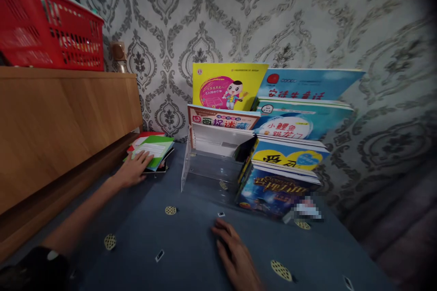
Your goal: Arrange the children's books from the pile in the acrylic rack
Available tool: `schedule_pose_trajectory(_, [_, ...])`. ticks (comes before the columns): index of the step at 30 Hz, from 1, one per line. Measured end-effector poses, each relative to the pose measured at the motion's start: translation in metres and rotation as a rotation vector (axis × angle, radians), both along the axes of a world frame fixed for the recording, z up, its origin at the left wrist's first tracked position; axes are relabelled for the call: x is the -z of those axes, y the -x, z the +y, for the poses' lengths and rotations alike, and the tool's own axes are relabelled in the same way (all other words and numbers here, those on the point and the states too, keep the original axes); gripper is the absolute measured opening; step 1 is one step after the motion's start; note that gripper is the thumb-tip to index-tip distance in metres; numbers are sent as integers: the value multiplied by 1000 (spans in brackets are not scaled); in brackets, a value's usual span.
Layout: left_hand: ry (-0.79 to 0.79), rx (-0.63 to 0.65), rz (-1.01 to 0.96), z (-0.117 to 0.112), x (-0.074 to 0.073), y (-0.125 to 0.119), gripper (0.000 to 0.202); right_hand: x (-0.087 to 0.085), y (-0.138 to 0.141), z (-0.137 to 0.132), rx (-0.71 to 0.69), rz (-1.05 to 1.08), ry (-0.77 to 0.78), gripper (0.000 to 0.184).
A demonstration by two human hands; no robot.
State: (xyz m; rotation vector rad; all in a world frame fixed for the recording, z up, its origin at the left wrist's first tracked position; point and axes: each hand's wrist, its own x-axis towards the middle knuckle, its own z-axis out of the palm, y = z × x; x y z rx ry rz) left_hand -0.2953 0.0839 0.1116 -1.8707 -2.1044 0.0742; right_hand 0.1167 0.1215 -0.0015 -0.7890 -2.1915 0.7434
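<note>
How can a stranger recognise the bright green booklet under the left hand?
Find the brown wooden cabinet at left. Beside it lies a small, mixed pile of books under the left hand. The bright green booklet lies on top, its colour distinct from the red cover behind.

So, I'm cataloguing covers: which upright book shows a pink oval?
The yellow book at the rear left, behind the brown-bordered book; no other visible upright cover has one.

Head view — my sole camera — looks forward and down from the person's head, close above the surface point(184, 245) and right hand point(235, 253), facing the patterned wall point(218, 18).
</note>
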Motion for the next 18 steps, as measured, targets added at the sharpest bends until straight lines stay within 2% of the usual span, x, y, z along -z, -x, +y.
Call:
schedule_pose_trajectory(2, [1, -63, 12, 10, 14, -1, 66, -2, 1, -1, -5, -12, 2, 33])
schedule_pose_trajectory(4, [-27, -115, -1, 17, 21, -6, 59, -3, 1, -1, -5, -24, -1, 34])
schedule_pose_trajectory(7, [-53, -140, -6, 18, 22, -17, 55, -2, 2, 0, 7, -28, -14, 33])
schedule_pose_trajectory(9, [-51, -138, 4, 11, 22, -26, 55, -1, 3, 0, 5, -31, -16, 33])
schedule_pose_trajectory(13, [-24, -140, 33, -24, 35, -51, 57, 2, 5, -2, 6, -17, -13, 34])
schedule_pose_trajectory(16, [-15, -128, -10, -68, 53, -71, 59, 3, 7, -4, 28, 23, -20, 33])
schedule_pose_trajectory(18, [36, -91, -117, -101, 61, -82, 54, 2, 8, -5, 17, 33, -20, 32])
